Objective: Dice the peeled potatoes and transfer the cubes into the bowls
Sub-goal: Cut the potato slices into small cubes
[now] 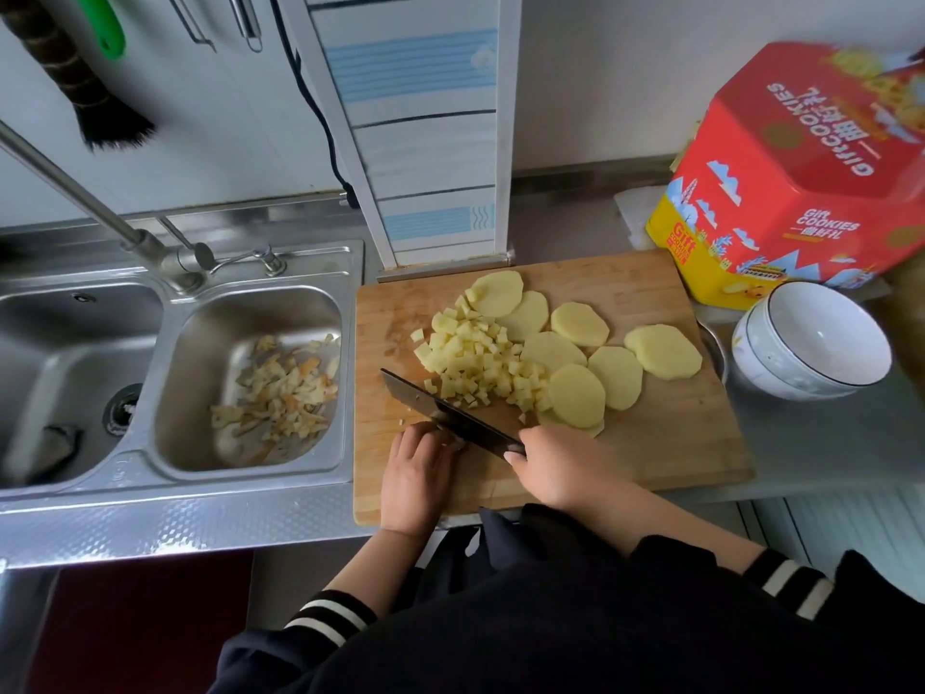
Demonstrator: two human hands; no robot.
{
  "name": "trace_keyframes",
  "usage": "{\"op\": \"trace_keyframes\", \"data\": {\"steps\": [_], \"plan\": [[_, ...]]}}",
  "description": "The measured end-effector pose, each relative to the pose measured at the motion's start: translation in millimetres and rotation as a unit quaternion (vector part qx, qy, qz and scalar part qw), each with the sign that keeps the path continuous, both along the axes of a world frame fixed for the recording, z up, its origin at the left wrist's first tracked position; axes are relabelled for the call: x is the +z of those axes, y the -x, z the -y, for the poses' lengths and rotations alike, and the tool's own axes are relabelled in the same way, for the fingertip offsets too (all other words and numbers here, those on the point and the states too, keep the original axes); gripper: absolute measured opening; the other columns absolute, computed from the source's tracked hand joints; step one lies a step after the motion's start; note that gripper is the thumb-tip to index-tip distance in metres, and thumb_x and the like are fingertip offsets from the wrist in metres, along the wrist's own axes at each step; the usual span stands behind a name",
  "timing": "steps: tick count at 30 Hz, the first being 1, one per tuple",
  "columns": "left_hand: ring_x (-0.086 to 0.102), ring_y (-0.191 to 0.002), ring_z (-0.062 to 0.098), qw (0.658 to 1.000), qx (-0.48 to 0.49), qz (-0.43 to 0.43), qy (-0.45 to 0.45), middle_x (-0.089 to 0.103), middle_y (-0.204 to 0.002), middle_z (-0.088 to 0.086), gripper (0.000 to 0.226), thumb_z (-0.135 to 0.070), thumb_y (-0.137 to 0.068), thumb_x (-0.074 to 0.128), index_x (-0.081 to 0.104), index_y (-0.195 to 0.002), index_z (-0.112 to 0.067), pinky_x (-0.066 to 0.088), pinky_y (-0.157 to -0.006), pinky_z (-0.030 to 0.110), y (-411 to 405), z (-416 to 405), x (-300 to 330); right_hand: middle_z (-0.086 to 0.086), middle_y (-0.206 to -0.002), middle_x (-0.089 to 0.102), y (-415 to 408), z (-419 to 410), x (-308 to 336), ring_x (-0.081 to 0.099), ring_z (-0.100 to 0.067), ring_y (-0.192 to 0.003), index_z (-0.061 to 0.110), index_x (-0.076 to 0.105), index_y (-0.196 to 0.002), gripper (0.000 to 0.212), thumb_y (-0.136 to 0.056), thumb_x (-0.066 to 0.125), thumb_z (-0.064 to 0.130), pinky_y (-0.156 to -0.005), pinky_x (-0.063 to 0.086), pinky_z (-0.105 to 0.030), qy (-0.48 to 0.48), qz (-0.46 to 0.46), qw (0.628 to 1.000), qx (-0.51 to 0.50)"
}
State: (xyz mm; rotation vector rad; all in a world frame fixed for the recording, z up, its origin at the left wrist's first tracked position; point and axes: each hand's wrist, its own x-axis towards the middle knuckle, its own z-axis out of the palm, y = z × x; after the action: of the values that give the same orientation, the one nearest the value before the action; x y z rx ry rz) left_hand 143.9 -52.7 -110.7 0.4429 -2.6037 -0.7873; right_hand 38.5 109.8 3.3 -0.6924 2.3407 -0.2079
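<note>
On the wooden cutting board [650, 443] lies a heap of small potato cubes [475, 365], with several round potato slices [620, 375] spread to its right. My right hand [560, 468] grips the handle of a dark knife [440, 410], whose blade angles up and left across the board's near side. Pressed flat against the blade's near face, my left hand [418, 473] holds down a small piece of potato, mostly hidden under the fingers. White stacked bowls [821, 363] stand just off the board's right edge.
A double steel sink [175, 463] is to the left, its right basin holding potato peels [280, 393]. A faucet [165, 257] reaches over it. A red and yellow cookie tin [801, 192] stands behind the bowls. A metal dish edge [713, 343] peeks out beside the board.
</note>
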Motion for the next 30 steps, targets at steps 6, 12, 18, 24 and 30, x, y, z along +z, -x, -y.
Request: {"op": "trace_keyframes", "data": {"steps": [6,12,18,24,30], "plan": [[0.056,-0.089,0.010,0.997,0.040,-0.032,-0.057,0.060,-0.098,-0.003,0.018,-0.026,-0.092,0.057,0.067,-0.093,-0.010,0.045,-0.073,0.023,-15,4,18,0.003,-0.081,0.060,-1,-6,15,0.057,-0.018,-0.074,0.017,0.058,-0.095,0.031,-0.101,0.040,0.042,-0.061,0.040,-0.030,0.044,-0.049,0.997,-0.033],[0.059,-0.091,0.018,0.944,0.249,-0.034,-0.216,0.061,-0.094,-0.006,0.008,-0.013,-0.096,0.057,0.057,-0.097,-0.020,0.048,-0.084,0.032,-30,16,34,0.006,-0.080,0.058,-8,-1,18,0.056,-0.017,-0.076,0.020,0.059,-0.096,0.029,-0.098,0.044,0.045,-0.062,0.042,-0.029,0.027,0.034,0.999,-0.002],[0.055,-0.091,0.017,0.920,0.305,-0.045,-0.242,0.060,-0.096,0.001,0.003,-0.016,-0.099,0.052,0.055,-0.098,-0.019,0.042,-0.083,0.029,-23,25,47,0.005,-0.081,0.055,-6,2,4,0.058,-0.020,-0.083,0.023,0.052,-0.085,0.023,-0.098,0.046,0.042,-0.066,0.042,-0.031,0.004,0.059,0.997,0.043],[0.052,-0.083,0.000,0.911,0.315,-0.074,-0.254,0.057,-0.093,-0.008,0.005,-0.020,-0.100,0.050,0.055,-0.101,-0.019,0.040,-0.078,0.016,0,26,62,0.007,-0.074,0.054,11,-6,0,0.056,-0.015,-0.072,0.018,0.059,-0.093,0.028,-0.100,0.044,0.041,-0.056,0.039,-0.027,0.035,0.005,0.999,-0.014],[0.057,-0.080,0.007,0.884,0.330,-0.181,-0.279,0.062,-0.093,0.000,0.014,-0.013,-0.098,0.051,0.061,-0.107,-0.009,0.049,-0.078,0.024,41,63,116,0.007,-0.063,0.057,10,-23,10,0.055,-0.009,-0.057,0.022,0.060,-0.088,0.046,-0.093,0.040,0.064,-0.050,0.043,-0.027,0.064,-0.087,0.993,-0.042]]}}
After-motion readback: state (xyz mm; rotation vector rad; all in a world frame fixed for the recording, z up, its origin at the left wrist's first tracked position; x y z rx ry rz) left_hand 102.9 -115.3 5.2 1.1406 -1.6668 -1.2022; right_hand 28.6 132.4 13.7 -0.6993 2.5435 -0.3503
